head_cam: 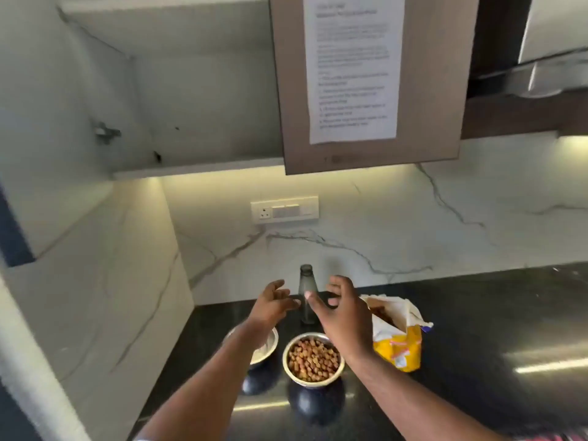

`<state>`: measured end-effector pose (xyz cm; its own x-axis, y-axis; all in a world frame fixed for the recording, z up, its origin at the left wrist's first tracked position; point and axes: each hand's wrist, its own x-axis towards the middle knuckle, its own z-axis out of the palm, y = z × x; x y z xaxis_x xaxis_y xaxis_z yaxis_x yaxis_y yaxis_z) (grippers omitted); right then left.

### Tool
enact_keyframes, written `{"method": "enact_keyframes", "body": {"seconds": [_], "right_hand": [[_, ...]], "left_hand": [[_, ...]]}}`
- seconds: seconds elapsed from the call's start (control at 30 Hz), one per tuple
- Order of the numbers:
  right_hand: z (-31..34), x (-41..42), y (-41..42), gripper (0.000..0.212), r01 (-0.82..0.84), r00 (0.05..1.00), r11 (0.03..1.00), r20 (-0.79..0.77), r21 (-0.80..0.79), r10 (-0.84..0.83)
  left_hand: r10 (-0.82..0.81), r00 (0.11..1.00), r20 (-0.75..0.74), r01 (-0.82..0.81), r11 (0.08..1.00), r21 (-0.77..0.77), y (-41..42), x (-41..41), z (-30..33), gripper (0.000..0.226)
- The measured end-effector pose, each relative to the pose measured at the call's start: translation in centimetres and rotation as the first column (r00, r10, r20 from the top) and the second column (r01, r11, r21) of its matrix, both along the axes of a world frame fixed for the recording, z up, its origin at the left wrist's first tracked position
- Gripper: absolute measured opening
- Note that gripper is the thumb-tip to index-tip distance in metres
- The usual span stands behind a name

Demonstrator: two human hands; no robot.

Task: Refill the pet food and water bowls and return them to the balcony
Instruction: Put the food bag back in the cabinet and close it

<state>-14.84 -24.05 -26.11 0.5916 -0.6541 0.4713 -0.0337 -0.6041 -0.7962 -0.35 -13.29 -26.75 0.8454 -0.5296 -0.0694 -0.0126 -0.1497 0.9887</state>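
A steel bowl (313, 358) full of brown kibble stands on the black counter (477, 329). To its left a second steel bowl (265, 346) is partly hidden under my left forearm; its contents cannot be made out. Behind them a dark glass bottle (306, 292) stands upright with no cap showing. My left hand (272, 305) and my right hand (343, 316) hover on either side of the bottle, fingers spread, holding nothing. An open yellow and white pet food bag (397, 332) sits right of the kibble bowl.
An open wall cabinet (191, 90) with bare shelves hangs above on the left. Its door (372, 84) carries a printed sheet. A socket panel (284, 209) sits on the marble backsplash. A range hood (547, 58) is at the upper right.
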Motion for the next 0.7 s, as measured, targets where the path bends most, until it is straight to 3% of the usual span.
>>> {"method": "enact_keyframes", "body": {"seconds": [0.1, 0.43, 0.5, 0.57, 0.63, 0.7], "right_hand": [[-5.3, -1.5, -5.0, 0.061, 0.096, 0.993, 0.992, -0.077, 0.077, -0.09], [-19.4, -3.6, -16.7, 0.047, 0.372, 0.876, 0.912, -0.389, 0.172, -0.284], [-21.1, -3.8, -18.5, 0.059, 0.388, 0.883, 0.899, -0.364, 0.205, -0.298], [-22.5, -3.7, -20.8, 0.089, 0.355, 0.901, 0.898, -0.352, 0.26, -0.255], [-23.2, -3.5, -23.0, 0.111, 0.256, 0.931, 0.903, -0.34, 0.345, -0.134], [-23.5, -2.7, -25.1, 0.117, 0.118, 0.942, 0.892, -0.334, 0.437, 0.039]], "left_hand": [[-0.097, 0.995, -0.013, 0.098, 0.989, 0.11, -4.6, 0.3, -3.3, 0.073], [-0.363, 0.923, -0.125, 0.384, 0.878, 0.288, -18.3, 2.2, -13.7, 0.1], [-0.427, 0.898, -0.108, 0.436, 0.829, 0.351, -19.7, 3.0, -14.8, 0.104], [-0.49, 0.864, -0.114, 0.486, 0.755, 0.44, -20.9, 3.9, -16.0, 0.102], [-0.539, 0.835, -0.109, 0.51, 0.685, 0.521, -21.9, 4.5, -16.8, 0.094], [-0.556, 0.822, -0.121, 0.518, 0.645, 0.562, -22.5, 5.0, -17.4, 0.091]]}}
